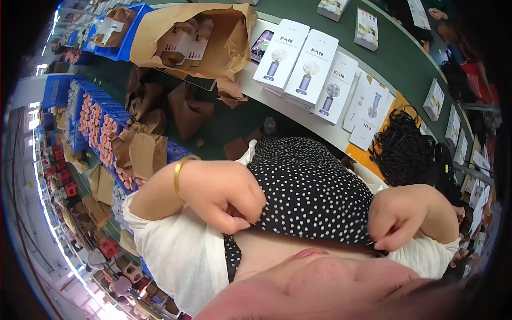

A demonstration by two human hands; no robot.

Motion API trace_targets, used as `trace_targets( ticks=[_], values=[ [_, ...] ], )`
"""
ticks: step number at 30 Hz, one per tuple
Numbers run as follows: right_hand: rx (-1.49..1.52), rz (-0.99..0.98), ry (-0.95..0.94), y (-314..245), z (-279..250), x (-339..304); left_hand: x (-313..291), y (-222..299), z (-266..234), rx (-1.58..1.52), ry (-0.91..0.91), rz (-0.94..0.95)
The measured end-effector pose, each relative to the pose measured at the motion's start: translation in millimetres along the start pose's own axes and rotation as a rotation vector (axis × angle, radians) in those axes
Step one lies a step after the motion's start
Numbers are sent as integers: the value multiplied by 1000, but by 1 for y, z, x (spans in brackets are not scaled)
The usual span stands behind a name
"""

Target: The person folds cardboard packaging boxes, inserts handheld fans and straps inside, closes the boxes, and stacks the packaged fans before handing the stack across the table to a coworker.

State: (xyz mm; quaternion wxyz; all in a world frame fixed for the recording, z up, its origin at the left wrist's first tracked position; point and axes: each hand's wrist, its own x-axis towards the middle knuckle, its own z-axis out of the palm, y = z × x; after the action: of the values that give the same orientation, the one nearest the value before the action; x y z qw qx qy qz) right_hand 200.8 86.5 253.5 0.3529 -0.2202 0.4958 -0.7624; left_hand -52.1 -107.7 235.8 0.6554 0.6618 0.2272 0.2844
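Note:
My left hand (218, 193), with a gold bracelet (179, 176) at its wrist, is closed, its curled fingers pinching the edge of a black top with white dots (314, 197). On the other side of the same top, my right hand (397, 216) is closed too, thumb and fingers pressed together at its upper edge. The cloth stretches between both hands. White sleeves (184, 256) cover my upper arms. Neither hand touches anything on the bench.
White cartons (311, 66) picturing a small fan stand on the white bench edge (256, 88), near flat cartons (368, 112) and black cables (408, 146). An open brown paper bag (144, 40) holds printed cards. Blue crates (101, 117) stand left. More boxes lie on the green conveyor (392, 58).

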Motion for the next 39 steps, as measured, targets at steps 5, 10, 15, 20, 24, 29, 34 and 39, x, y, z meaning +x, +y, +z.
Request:
trace_targets(
  ticks=[5,10,15,20,24,29,34,39],
  values=[
    [-178,340,-48,-17,-66,32,-35,-33,-62,-58,-64,-45],
    [12,135,34,-9,-136,67,-104,-78,-149,-281,-41,-67],
    [151,310,171,-3,-164,95,-182,-156,-187,-351,821,-556],
    [116,362,171,-7,-169,100,-233,-228,-230,-405,1643,-551],
    [188,342,226,-4,-167,101,-267,-264,-262,-450,1869,-395],
    [205,297,302,1,-158,102,-291,-291,-265,-895,2002,-373],
    [202,288,270,2,-148,97,-295,-293,-267,-908,2142,-410],
    [154,273,262,-2,-138,109,-316,-307,-282,-848,2271,-278]
  ],
)
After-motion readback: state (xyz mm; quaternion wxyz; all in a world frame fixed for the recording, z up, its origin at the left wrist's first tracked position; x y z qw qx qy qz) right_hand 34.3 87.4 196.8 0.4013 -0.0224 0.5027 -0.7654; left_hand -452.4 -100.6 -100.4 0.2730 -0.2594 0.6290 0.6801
